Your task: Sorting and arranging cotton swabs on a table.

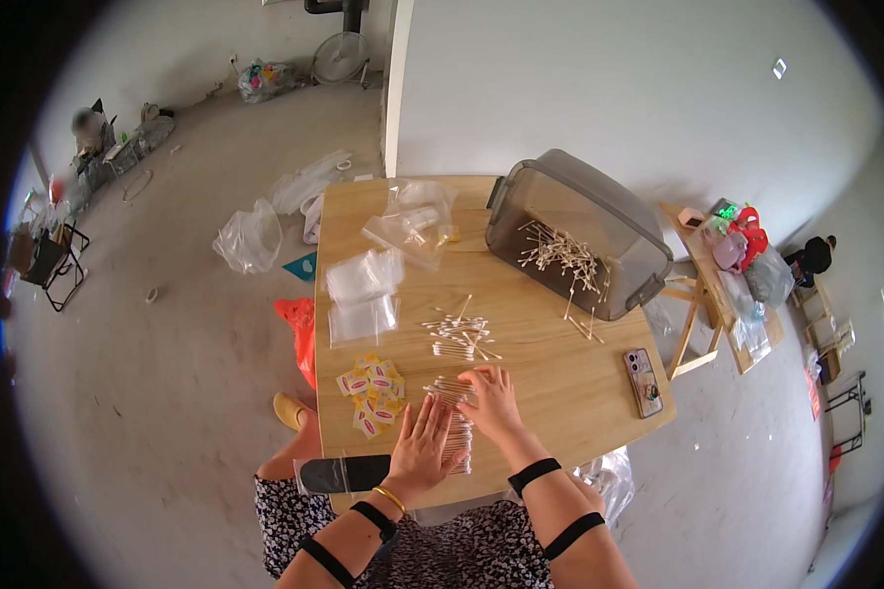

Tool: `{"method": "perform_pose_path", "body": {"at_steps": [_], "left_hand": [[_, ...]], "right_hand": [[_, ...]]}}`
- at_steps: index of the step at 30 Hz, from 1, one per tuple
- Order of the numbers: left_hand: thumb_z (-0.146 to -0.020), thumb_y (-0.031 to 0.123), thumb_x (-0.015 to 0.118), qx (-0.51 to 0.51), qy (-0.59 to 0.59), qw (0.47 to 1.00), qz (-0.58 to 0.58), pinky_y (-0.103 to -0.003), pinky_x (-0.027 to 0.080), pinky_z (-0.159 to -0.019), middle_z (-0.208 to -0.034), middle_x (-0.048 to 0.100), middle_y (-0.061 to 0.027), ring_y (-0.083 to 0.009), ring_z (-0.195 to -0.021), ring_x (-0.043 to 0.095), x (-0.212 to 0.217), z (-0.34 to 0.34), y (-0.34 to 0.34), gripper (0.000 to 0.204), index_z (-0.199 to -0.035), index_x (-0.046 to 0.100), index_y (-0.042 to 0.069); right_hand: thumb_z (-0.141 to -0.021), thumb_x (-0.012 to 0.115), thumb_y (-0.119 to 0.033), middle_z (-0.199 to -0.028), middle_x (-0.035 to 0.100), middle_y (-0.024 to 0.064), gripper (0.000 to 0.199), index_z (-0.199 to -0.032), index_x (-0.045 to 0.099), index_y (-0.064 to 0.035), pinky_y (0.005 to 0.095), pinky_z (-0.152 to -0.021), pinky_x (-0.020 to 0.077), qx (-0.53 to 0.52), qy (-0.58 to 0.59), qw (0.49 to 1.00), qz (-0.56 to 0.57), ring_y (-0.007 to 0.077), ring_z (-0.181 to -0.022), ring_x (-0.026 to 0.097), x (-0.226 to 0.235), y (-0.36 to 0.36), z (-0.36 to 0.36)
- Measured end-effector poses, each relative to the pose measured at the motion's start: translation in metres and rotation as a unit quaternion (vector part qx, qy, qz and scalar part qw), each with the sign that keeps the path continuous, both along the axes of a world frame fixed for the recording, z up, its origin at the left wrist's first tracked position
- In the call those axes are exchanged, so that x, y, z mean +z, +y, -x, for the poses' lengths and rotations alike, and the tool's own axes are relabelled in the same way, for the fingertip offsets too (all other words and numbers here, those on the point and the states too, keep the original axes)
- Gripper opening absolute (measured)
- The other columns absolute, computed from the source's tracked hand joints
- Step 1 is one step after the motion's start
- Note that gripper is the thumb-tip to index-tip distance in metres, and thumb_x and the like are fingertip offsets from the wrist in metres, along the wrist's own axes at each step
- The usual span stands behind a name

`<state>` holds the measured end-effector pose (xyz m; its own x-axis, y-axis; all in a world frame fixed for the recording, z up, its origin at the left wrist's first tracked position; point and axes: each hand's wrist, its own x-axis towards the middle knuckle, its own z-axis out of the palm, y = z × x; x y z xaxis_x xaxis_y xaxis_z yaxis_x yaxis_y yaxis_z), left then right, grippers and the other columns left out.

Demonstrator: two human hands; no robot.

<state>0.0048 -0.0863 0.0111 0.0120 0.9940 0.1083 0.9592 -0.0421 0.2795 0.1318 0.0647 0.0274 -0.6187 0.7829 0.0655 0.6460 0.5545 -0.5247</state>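
Both my hands are down flat on the wooden bench (560, 393), on either side of a row of cotton swabs (454, 422) near the front edge. My left hand (422, 447) lies open, fingers spread, palm down, its fingers against the left side of the row. My right hand (489, 398) is open too, fingers curved over the upper end of the row, touching the swabs and gripping nothing.

Just behind the row lies a looser heap of swabs (460, 337). To the left of my hands sits a cluster of small yellow-and-red packets (373, 393), and beyond it a stack of clear plastic bags (363, 294). A grey plastic bin (584, 211) lies tipped on its side at the far right, with swabs spilling out. A phone (643, 381) rests near the right edge.
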Motion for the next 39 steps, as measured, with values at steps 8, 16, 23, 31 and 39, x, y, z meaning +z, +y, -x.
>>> {"method": "perform_pose_path", "body": {"at_steps": [8, 16, 23, 31, 39], "left_hand": [[-0.102, 0.065, 0.035, -0.001, -0.005, 1.000, 0.011, -0.052, 0.010, -0.128, -0.167, 0.017, -0.0243, -0.0363, -0.157, 0.012, -0.001, 0.002, 0.001, 0.089, -0.157, 0.029, -0.004], [-0.102, 0.066, 0.032, 0.001, -0.037, 0.999, 0.001, -0.052, 0.010, -0.127, -0.166, 0.019, -0.0254, -0.0389, -0.157, 0.012, -0.004, 0.004, 0.000, 0.088, -0.157, 0.030, -0.003], [-0.103, 0.064, 0.032, -0.001, -0.033, 0.999, 0.003, -0.052, 0.010, -0.127, -0.166, 0.017, -0.0265, -0.0408, -0.156, 0.010, 0.000, 0.004, 0.000, 0.089, -0.157, 0.028, -0.006], [-0.104, 0.061, 0.038, 0.003, -0.053, 0.998, -0.023, -0.052, 0.008, -0.127, -0.168, 0.018, -0.0208, -0.0360, -0.157, 0.010, 0.007, 0.017, 0.016, 0.085, -0.158, 0.028, -0.003], [-0.101, 0.068, 0.033, -0.008, 0.080, 0.997, -0.010, -0.056, 0.006, -0.127, -0.167, 0.027, -0.0131, -0.0254, -0.158, 0.015, 0.000, 0.019, 0.050, 0.086, -0.158, 0.034, 0.003]], "right_hand": [[-0.075, 0.083, -0.019, -0.132, 0.051, 0.0113, 0.052, -0.123, 0.064, -0.0156, 0.0469, -0.108, 0.0400, 0.022, -0.007, 1.000, -0.009, 0.0362, -0.125, 0.047, 0.001, 0.002, -0.002], [-0.076, 0.083, -0.021, -0.127, 0.054, 0.0079, 0.048, -0.120, 0.065, -0.0167, 0.0457, -0.102, 0.0428, 0.023, -0.027, 0.998, -0.055, 0.0318, -0.122, 0.051, 0.004, 0.001, 0.003], [-0.079, 0.080, -0.017, -0.122, 0.056, 0.0055, 0.041, -0.119, 0.069, -0.0172, 0.0443, -0.102, 0.0442, 0.046, -0.019, 0.997, -0.063, 0.0293, -0.120, 0.053, 0.004, 0.009, 0.000], [-0.084, 0.076, -0.014, -0.128, 0.059, 0.0072, 0.041, -0.124, 0.066, -0.0104, 0.0449, -0.102, 0.0465, 0.066, 0.018, 0.997, -0.028, 0.0325, -0.121, 0.054, 0.003, 0.005, -0.005], [-0.089, 0.072, -0.017, -0.141, 0.054, 0.0156, 0.055, -0.138, 0.054, -0.0039, 0.0465, -0.110, 0.0409, 0.001, 0.077, 0.995, -0.058, 0.0373, -0.130, 0.049, -0.009, -0.010, -0.026]]}}
